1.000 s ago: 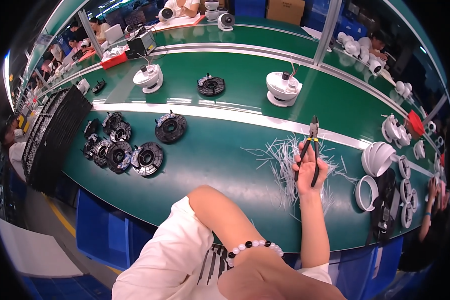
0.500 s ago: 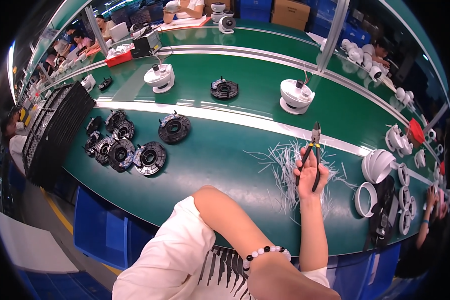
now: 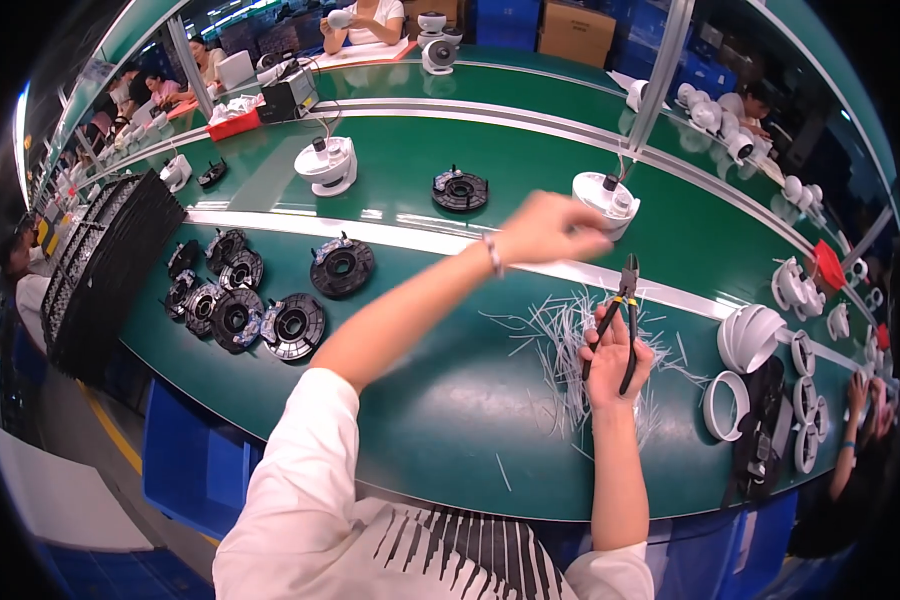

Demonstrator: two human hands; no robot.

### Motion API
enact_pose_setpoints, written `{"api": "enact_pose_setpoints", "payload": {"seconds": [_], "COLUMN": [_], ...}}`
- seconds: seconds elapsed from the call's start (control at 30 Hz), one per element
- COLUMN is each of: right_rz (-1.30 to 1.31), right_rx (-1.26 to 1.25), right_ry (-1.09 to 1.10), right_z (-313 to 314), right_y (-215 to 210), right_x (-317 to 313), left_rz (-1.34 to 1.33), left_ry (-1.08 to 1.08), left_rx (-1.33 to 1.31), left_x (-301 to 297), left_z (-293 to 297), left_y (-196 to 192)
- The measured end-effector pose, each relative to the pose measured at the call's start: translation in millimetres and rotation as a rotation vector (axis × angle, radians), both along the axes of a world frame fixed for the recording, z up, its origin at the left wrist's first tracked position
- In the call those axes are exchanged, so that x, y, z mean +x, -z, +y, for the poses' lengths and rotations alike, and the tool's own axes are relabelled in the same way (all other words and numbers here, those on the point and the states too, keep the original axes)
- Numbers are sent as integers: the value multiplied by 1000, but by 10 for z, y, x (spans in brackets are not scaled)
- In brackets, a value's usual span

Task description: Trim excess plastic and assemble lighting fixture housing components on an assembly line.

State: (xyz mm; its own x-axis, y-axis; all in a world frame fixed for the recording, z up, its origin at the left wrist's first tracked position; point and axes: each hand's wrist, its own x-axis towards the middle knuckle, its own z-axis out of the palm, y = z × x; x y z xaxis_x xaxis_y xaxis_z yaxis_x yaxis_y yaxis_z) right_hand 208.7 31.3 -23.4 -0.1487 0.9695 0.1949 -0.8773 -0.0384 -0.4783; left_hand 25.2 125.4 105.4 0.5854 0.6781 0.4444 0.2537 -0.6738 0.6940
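Black-gripped steel cutting pliers (image 3: 627,290), held in right hand (image 3: 615,375) above thin white strips (image 3: 560,350); probably stiff, best taken by handles. Farther, left hand (image 3: 550,232), blurred, with grip unclear, before white rounded plastic housing (image 3: 612,198) on green surface (image 3: 510,140); likely light, slippery, best supported by sides.

1. Green workbench (image 3: 450,440) spanning the foreground, its top softly shiny; a pale metal rail (image 3: 270,221) along its far edge;
2. a glossy green surface (image 3: 390,165) beyond that rail, with bright reflections on it; past it, a second pale rail (image 3: 430,104) and a farther green bench (image 3: 510,77);
3. a left metal post (image 3: 191,68) and a right metal post (image 3: 664,78), rising toward the top;
4. blue crates (image 3: 510,25) beside a brown cardboard box (image 3: 575,35) at the back;
5. grey floor (image 3: 85,432) at lower left, crossed by a yellow line (image 3: 110,425); an open blue bin (image 3: 170,470) below the workbench's near edge;
6. a bright strip of light (image 3: 22,130) at far left, amid dim surroundings.
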Motion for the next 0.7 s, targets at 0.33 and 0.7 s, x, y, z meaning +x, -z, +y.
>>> {"api": "enact_pose_setpoints", "payload": {"seconds": [0.33,0.7], "right_rz": [-10,-31], "right_rx": [64,45], "right_ry": [-10,-29], "right_z": [-335,-624], "right_y": [46,-53], "right_x": [-158,-118], "left_rz": [660,259], "left_ry": [-877,-671], "left_rx": [199,340], "left_x": [-534,-1129], "left_z": [1198,376], "left_y": [1515,599]}}
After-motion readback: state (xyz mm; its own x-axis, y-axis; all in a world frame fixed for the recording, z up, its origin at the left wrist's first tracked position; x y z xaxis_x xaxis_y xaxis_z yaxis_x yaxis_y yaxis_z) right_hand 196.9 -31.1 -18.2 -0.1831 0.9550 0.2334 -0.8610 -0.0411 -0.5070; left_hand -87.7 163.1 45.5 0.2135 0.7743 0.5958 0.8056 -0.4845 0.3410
